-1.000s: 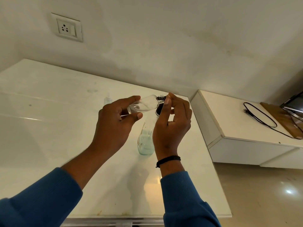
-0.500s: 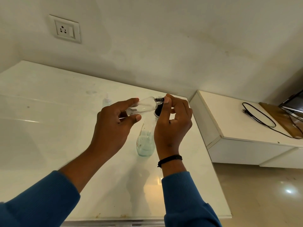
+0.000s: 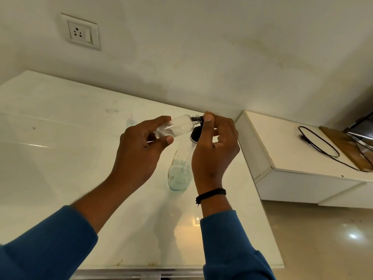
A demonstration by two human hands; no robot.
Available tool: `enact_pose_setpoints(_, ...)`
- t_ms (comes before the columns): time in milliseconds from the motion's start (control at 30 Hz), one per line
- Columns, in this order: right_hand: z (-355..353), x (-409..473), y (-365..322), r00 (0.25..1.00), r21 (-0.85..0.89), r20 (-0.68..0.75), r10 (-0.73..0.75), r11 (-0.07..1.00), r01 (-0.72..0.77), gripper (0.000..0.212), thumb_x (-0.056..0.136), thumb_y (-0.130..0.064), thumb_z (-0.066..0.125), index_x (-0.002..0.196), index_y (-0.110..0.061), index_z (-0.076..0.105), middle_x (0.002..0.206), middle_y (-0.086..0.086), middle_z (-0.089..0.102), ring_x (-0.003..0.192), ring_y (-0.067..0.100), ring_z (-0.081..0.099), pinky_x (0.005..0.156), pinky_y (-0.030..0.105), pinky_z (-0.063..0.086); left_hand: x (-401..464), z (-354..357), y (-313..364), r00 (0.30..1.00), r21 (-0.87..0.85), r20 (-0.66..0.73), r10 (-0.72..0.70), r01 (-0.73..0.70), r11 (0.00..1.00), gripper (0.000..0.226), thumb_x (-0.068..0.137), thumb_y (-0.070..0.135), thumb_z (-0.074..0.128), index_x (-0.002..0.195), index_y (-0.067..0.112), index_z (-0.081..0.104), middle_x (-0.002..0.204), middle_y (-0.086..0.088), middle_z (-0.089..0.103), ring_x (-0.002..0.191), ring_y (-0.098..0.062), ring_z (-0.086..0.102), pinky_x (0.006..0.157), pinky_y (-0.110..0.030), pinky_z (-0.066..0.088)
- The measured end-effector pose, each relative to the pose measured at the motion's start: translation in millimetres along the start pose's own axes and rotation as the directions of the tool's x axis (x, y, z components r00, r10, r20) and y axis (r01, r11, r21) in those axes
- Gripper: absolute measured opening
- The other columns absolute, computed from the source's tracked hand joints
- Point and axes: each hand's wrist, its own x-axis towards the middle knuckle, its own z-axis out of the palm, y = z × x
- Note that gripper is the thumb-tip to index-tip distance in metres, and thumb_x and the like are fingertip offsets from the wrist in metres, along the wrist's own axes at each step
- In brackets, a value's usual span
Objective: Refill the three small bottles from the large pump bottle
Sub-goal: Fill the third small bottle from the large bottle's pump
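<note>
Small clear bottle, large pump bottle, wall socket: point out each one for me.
Small clear bottle [image 3: 177, 126], head view, middle of its clear body.
Large pump bottle [image 3: 178, 174], head view, lower clear body with liquid.
Wall socket [image 3: 80, 32], head view, centre of the white plate.

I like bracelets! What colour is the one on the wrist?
Black, seen in the head view: the bracelet circles the right wrist.

No legible text, label, brand, number or sign appears. The small bottle [image 3: 177, 126] and the pump bottle [image 3: 179, 172] show clear, unprinted walls; the reddish marks on the pump bottle cannot be read. The wall socket [image 3: 80, 32] bears no readable marking.
</note>
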Motion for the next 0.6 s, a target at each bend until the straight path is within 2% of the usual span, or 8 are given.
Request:
enact_pose_setpoints(67,-1.7,-4.0,3.4,1.0,0.006,-0.004,-0.007,1.0,0.007,0.015,0.099,-0.018,0.06,0.091,-0.014,0.073,0.085,-0.012,0.064,0.081,0.021,0.058,0.07,0.023,0.044,-0.1,0.3,0.5,1.0,0.009,0.008,-0.001,0.001,1.0,0.043,0.089,0.017,0.073,0.131,0.024,0.066,0.123,0.003,0.07,0.102,-0.017,0.069,0.092,-0.029,0.055)
enact_pose_setpoints(167,-2.9,-4.4,4.2,1.0,-0.003,-0.005,-0.01,1.0,0.01,0.016,0.099,-0.019,0.059,0.091,-0.015,0.073,0.087,-0.01,0.065,0.081,0.023,0.058,0.073,0.017,0.04,0.0,0.7,2.9,0.999,0.003,0.019,-0.026,0.026,1.0,0.042,0.089,0.017,0.073,0.13,0.023,0.066,0.124,0.003,0.07,0.103,-0.017,0.069,0.097,-0.036,0.055)
enact_pose_setpoints(300,-1.8,-1.2,-0.8,0.999,-0.031,-0.004,-0.035,0.999,0.035,0.015,0.099,-0.021,0.059,0.09,-0.021,0.071,0.086,-0.016,0.062,0.081,0.018,0.056,0.071,0.034,0.047,1.4,-0.7,4.1,0.999,-0.013,0.01,-0.034,0.034,0.999,0.042,0.089,0.017,0.074,0.129,0.025,0.067,0.121,0.006,0.07,0.102,-0.018,0.069,0.097,-0.038,0.055)
enact_pose_setpoints(400,-2.1,-5.3,1.9,1.0,-0.033,-0.005,-0.023,0.999,0.023,0.013,0.099,-0.021,0.059,0.092,-0.022,0.07,0.089,-0.014,0.064,0.083,0.018,0.057,0.072,0.046,0.05,0.9,-0.3,3.7,0.999,-0.01,0.014,-0.039,0.039,0.999,0.042,0.089,0.017,0.073,0.13,0.025,0.066,0.122,0.002,0.071,0.1,-0.019,0.069,0.093,-0.034,0.056)
enact_pose_setpoints(500,-2.8,-8.3,4.8,1.0,-0.039,-0.01,-0.022,0.999,0.022,0.014,0.099,-0.019,0.059,0.093,-0.017,0.072,0.089,-0.01,0.066,0.082,0.02,0.057,0.071,0.048,0.049,-0.5,-0.3,4.2,0.999,-0.019,0.024,-0.044,0.045,0.999,0.042,0.09,0.017,0.073,0.13,0.024,0.066,0.124,0.001,0.07,0.101,-0.019,0.069,0.097,-0.039,0.056)
enact_pose_setpoints(600,-1.7,-4.3,0.7,0.999,-0.045,-0.003,-0.036,0.998,0.035,0.014,0.099,-0.019,0.059,0.093,-0.018,0.072,0.089,-0.013,0.064,0.083,0.019,0.056,0.071,0.048,0.049,0.5,-0.9,4.4,0.999,-0.018,0.02,-0.046,0.046,0.999,0.041,0.09,0.017,0.073,0.13,0.024,0.066,0.123,-0.001,0.071,0.099,-0.02,0.069,0.097,-0.04,0.055)
